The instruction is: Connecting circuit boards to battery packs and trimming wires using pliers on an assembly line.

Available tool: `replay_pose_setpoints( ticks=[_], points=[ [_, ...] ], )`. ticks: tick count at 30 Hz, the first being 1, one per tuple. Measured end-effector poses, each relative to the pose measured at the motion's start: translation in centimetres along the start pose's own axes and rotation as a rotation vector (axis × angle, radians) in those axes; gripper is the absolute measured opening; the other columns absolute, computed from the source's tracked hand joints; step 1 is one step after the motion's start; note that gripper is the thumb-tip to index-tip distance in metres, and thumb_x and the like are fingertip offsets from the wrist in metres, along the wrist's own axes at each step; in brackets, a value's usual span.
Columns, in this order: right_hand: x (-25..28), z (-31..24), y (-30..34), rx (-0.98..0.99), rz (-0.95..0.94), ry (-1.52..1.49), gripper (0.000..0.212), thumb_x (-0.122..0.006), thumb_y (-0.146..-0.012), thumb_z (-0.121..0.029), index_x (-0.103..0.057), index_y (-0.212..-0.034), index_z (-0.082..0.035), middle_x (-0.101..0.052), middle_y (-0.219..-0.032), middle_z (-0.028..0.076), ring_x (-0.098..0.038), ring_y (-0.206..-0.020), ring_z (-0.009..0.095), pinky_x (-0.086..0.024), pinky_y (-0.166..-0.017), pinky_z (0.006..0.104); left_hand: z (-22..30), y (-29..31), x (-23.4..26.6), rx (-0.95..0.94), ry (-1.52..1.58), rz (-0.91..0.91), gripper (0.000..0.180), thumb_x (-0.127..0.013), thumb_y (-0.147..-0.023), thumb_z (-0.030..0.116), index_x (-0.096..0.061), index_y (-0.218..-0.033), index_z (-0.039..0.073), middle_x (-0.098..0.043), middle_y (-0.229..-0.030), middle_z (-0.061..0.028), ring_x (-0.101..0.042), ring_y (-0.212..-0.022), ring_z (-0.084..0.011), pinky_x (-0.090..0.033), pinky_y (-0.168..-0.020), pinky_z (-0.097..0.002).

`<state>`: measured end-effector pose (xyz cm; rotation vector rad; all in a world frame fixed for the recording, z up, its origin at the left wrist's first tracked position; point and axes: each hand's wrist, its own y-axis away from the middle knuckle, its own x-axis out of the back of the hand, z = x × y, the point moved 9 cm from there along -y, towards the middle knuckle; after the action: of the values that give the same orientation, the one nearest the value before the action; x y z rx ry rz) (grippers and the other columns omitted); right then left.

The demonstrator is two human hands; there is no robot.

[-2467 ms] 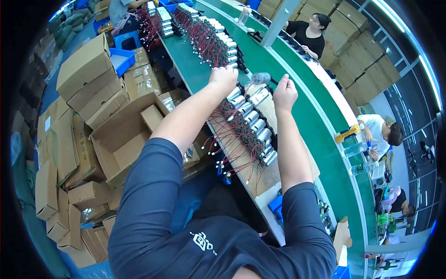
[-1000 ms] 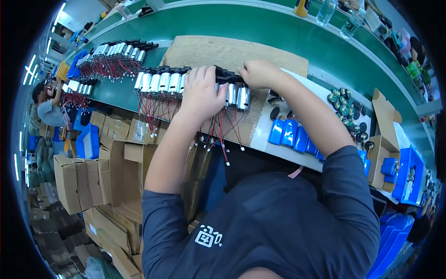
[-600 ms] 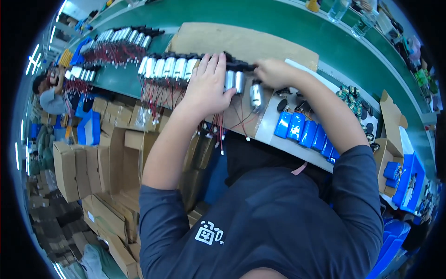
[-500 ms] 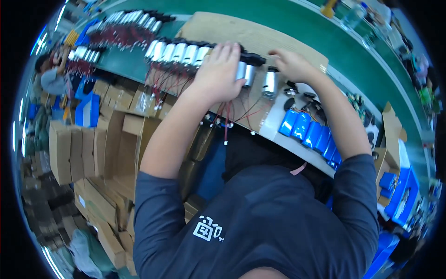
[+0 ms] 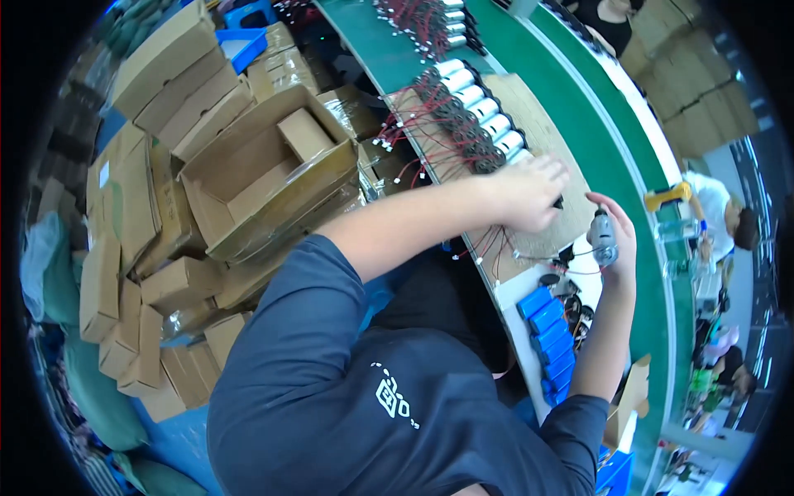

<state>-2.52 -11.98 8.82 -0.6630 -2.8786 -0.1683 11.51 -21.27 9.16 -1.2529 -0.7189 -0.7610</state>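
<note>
A row of silver cylindrical motors [image 5: 484, 110] with black end pieces and red and black wires lies on a brown cardboard sheet [image 5: 550, 124]. At the near end of this row, my left hand [image 5: 529, 192] is closed over the last motors; its fingers hide most of them. My right hand [image 5: 624, 248] is to the right of the row, gripping a single grey motor [image 5: 605, 240] raised above the bench. A thin wire trails from this motor toward the left. Blue wrapped battery packs [image 5: 547, 335] lie in a line near my right forearm.
Small black parts [image 5: 579, 310] lie beside the packs. More wired motors [image 5: 453, 21] stand farther up the green bench [image 5: 571, 91]. Left of the bench, an open cardboard box [image 5: 265, 190] sits among stacked cartons. Across the bench, another person [image 5: 715, 211] is near a yellow tool [image 5: 667, 197].
My view has turned, so the bench now runs more steeply up the picture. The single motor that stood on the cardboard is now held up in my right hand. My left hand stays on the row.
</note>
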Motion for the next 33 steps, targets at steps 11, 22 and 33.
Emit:
replay_pose_setpoints(
  ticks=[11, 22, 33],
  points=[
    [-0.4, 4.9, -4.6, -0.053, 0.142, 1.127, 0.043, -0.047, -0.094, -0.017, -0.053, -0.133, -0.001, -0.062, -0.119, 0.031, -0.060, -0.115, 0.042, -0.045, -0.100, 0.0447, -3.0, 4.4, 6.4, 0.093, 0.210, 0.453, 0.029, -0.060, -0.079, 0.010, -0.065, -0.105, -0.003, -0.064, -0.110, -0.0195, -0.060, -0.105, -0.0372, -0.046, -0.092, -0.0463],
    [0.0, 6.6, -5.3, 0.035, 0.033, 0.817, 0.040, -0.044, -0.097, -0.022, -0.055, -0.127, 0.003, -0.064, -0.111, 0.028, -0.061, -0.103, 0.042, -0.046, -0.093, 0.0454, -3.7, -1.7, -2.5, 0.043, -0.070, -0.369, 0.082, -0.062, -0.083, 0.048, -0.038, -0.144, -0.002, -0.044, -0.146, -0.0202, -0.039, -0.139, -0.0345, -0.026, -0.113, -0.0540],
    [-2.7, 6.3, -4.6, 0.218, 0.205, 1.135, 0.047, -0.041, -0.103, -0.041, -0.058, -0.099, 0.003, -0.063, -0.098, 0.028, -0.059, -0.098, 0.045, -0.047, -0.087, 0.0489, -3.8, -2.8, -3.4, 0.052, -0.177, -0.473, 0.090, -0.063, -0.081, 0.049, -0.031, -0.150, 0.000, -0.038, -0.152, -0.0198, -0.031, -0.145, -0.0344, -0.025, -0.116, -0.0545]
  ],
)
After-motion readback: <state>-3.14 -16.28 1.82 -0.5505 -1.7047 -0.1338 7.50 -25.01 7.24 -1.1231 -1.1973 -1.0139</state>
